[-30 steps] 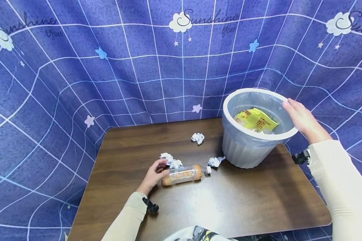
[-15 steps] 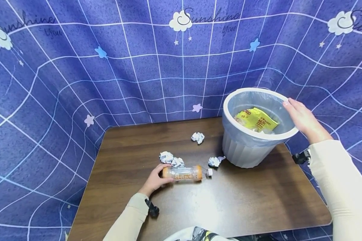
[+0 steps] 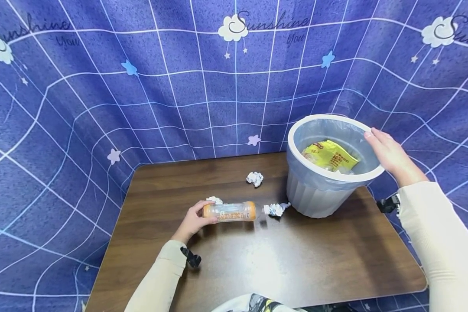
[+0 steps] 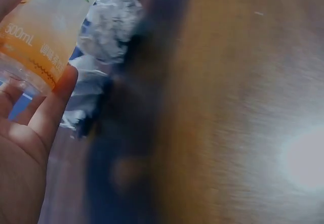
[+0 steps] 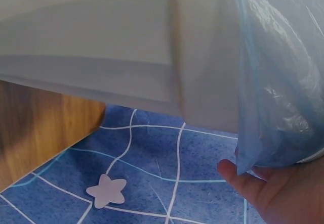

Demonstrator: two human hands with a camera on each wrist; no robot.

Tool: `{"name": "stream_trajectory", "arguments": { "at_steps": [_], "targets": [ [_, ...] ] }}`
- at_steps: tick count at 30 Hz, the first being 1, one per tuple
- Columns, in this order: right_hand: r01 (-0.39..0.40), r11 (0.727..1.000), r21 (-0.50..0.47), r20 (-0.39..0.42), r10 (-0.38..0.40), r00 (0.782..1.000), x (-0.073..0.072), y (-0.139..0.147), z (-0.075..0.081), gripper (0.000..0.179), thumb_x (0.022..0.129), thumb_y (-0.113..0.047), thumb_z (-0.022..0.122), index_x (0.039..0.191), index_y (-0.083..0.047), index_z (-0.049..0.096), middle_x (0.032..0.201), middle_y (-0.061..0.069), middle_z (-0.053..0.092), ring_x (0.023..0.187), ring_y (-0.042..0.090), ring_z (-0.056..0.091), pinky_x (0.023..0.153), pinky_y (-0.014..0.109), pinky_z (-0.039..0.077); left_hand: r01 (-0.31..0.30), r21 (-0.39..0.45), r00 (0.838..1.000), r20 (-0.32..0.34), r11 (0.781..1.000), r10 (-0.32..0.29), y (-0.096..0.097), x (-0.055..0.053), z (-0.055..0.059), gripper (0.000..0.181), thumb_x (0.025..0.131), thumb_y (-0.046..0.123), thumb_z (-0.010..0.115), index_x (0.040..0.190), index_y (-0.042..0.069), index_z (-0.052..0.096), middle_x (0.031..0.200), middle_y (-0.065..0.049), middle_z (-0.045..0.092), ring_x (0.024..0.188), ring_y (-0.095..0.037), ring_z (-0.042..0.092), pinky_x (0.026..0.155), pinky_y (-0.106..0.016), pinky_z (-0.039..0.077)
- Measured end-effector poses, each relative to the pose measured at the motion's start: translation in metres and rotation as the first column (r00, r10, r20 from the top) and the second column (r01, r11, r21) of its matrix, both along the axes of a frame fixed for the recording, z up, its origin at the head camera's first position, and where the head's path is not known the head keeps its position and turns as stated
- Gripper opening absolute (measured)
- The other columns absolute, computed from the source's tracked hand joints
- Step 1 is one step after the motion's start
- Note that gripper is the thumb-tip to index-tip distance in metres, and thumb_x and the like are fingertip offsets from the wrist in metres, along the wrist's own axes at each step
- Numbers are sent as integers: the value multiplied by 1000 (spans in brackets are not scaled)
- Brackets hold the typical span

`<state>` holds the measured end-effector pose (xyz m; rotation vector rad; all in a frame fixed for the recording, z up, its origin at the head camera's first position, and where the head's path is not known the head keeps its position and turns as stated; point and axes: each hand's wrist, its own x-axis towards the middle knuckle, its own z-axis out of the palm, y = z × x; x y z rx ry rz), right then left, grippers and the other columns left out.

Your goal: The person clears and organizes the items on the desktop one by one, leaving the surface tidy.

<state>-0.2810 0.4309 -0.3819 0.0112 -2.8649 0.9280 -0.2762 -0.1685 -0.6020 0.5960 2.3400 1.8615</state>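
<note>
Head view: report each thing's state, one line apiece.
Bottle, capped, roughly level
Bin, open-topped, lined, part-filled
Liner, folded outward over the bin's top
Yellow packet, wrinkled, inside the bin
Far paper, crumpled
Paper by the bin, crumpled
Paper behind the bottle, crumpled, partly hidden
Left grip, holding the bottle near its base
Right grip, holding the bin's top
Blue cloth, hanging in folds
</note>
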Motion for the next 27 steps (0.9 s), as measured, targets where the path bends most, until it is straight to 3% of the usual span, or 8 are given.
{"name": "stream_trajectory", "arguments": {
  "at_steps": [2,5,14,20,27],
  "targets": [
    [0,1000,-1,0,0,1000,0,0,-1,73,109,-46,19,155,11,16,157,39,14,146,56,11,119,65,9,7,19,1000,-18,1000,-7,0,-1,12,59,78,0,85,130,-11,58,123,-20,59,98,-10,62,81,-22,53],
    [0,1000,1,6,0,1000,1,0,-1,73,109,-46,19,155,10,15,158,39,14,146,56,10,118,66,9,3,40,1000,-26,999,-1,1,-7,21,57,77,-2,84,129,-10,60,121,-17,61,96,-11,62,80,-23,54],
    [-3,1000,-5,-4,3,1000,1,0,0,74,109,-47,19,155,10,15,157,39,14,146,56,11,119,65,8,-28,124,999,30,992,25,7,-28,41,58,79,-6,81,132,-8,58,116,-8,57,92,-12,63,75,-23,57],
    [-1,1000,-6,-1,1,1000,1,0,1,74,109,-47,19,155,11,15,157,39,14,146,56,10,119,65,8,-20,153,1000,26,988,16,14,-43,58,59,79,-8,80,134,-10,56,116,-5,57,93,-13,63,78,-23,57],
    [-4,1000,-6,2,4,1000,0,1,0,73,109,-46,19,155,10,14,158,38,13,147,56,10,119,65,8,-32,155,999,-11,987,34,16,-53,88,60,79,-9,78,135,-10,55,115,-3,57,92,-12,64,75,-24,58]
  ]
}}
